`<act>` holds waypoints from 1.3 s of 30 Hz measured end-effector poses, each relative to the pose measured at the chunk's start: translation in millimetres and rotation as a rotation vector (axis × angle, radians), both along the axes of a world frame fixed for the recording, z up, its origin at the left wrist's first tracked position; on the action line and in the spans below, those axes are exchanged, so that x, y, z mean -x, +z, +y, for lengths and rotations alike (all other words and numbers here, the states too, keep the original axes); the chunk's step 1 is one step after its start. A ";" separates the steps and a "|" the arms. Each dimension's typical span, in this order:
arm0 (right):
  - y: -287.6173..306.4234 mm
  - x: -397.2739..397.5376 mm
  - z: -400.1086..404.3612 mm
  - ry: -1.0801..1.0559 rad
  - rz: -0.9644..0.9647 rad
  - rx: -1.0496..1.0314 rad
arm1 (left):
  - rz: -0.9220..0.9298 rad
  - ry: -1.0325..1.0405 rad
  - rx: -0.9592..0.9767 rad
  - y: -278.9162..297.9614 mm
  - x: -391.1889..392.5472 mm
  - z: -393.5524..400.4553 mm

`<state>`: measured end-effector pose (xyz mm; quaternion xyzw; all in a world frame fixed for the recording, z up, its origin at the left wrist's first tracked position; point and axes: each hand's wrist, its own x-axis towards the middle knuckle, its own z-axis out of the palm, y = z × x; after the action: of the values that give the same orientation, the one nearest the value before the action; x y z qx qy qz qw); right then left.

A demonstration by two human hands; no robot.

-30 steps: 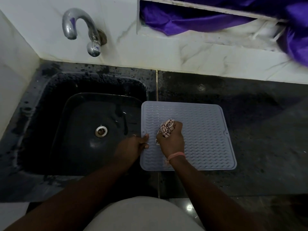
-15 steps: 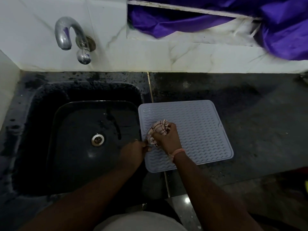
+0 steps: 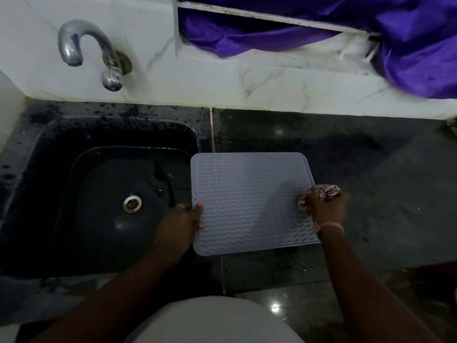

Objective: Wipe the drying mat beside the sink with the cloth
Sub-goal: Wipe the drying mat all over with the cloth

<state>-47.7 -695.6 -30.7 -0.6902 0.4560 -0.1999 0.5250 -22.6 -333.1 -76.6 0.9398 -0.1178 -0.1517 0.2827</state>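
A grey ribbed drying mat (image 3: 247, 199) lies on the dark counter just right of the black sink (image 3: 116, 194). My left hand (image 3: 180, 224) grips the mat's left edge, thumb on top. My right hand (image 3: 324, 209) clutches a bunched white cloth with dark lines (image 3: 321, 191) and presses it on the mat's right edge, partly over the counter. Much of the cloth is hidden inside my fist.
A chrome tap (image 3: 94, 50) juts from the white marble wall above the sink. Purple fabric (image 3: 371, 28) hangs at a window ledge at the back right. Dark speckled counter (image 3: 383, 181) stretches right of the mat. The counter's front edge runs just below the mat.
My right hand has swept the cloth from the mat's left side across to its right edge. My left hand has stayed at the mat's left edge.
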 end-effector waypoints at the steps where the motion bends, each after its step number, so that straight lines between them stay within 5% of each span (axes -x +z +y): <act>1: -2.0 -1.6 -8.1 -0.007 0.068 0.088 | -0.001 0.014 -0.036 1.8 1.7 -2.7; 6: -19.9 -8.4 -14.3 0.191 0.351 0.353 | -0.051 -0.002 -0.244 8.2 14.4 -10.3; 10: -24.8 -15.9 -10.9 0.230 0.402 0.393 | 0.062 0.178 0.004 5.5 15.0 -13.6; 13: -13.2 -19.1 1.9 0.167 0.385 0.290 | 0.076 0.281 0.209 3.8 12.8 -11.3; 17: -6.2 -16.0 54.3 0.112 0.259 0.198 | 0.084 0.231 0.171 0.0 13.6 -6.4; 26: -25.1 -16.6 140.8 0.259 0.096 0.110 | 0.179 0.296 0.316 -1.4 13.6 -4.0; 39: -23.1 -14.9 219.5 0.451 0.126 0.162 | 0.253 0.276 0.517 4.4 14.0 -2.2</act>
<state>-32.8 -476.2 -53.8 -0.8256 0.3049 -0.0702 0.4696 -36.6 -335.3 -72.3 0.8176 0.0120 -0.1926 0.5425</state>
